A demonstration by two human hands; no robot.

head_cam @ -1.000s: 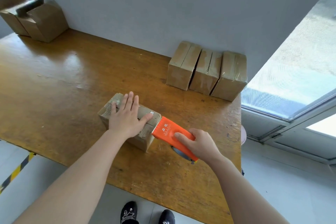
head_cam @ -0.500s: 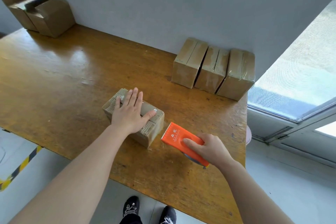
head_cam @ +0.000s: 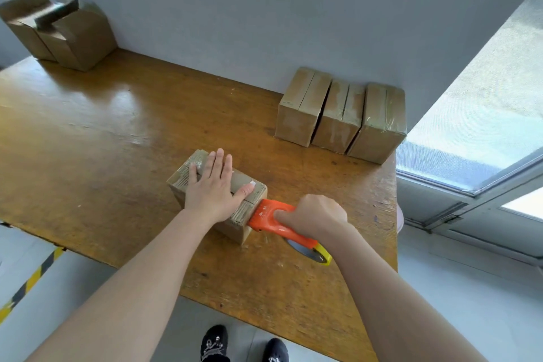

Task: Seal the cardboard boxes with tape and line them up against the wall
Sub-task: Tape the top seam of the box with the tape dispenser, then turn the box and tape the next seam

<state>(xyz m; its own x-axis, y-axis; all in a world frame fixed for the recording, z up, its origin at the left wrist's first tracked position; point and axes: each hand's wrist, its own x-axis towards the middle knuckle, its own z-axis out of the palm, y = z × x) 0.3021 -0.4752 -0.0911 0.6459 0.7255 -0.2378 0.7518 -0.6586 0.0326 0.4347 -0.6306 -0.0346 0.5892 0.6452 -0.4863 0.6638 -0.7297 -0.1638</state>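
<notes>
Box point(head_cam: 219, 191) pinned flat by open left hand point(head_cam: 213, 188) so it won't slide; right hand point(head_cam: 313, 216) fist-grips tape dispenser point(head_cam: 279, 225) at box end.

Grey wall point(head_cam: 293, 9) — wooden table point(head_cam: 102, 141) — bright window point(head_cam: 484, 126).

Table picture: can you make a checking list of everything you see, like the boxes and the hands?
Surface: wooden table, shiny and scuffed.
Job's things: box being taped near front edge; three sealed boxes in a row against the wall; open boxes at far left; orange tape dispenser at the box's end.
Clutter: nothing seen.
Hands: left hand flat on box; right hand gripping dispenser.
Cables: nothing seen.
Surroundings: window on right, striped floor tape, shoes.
</notes>
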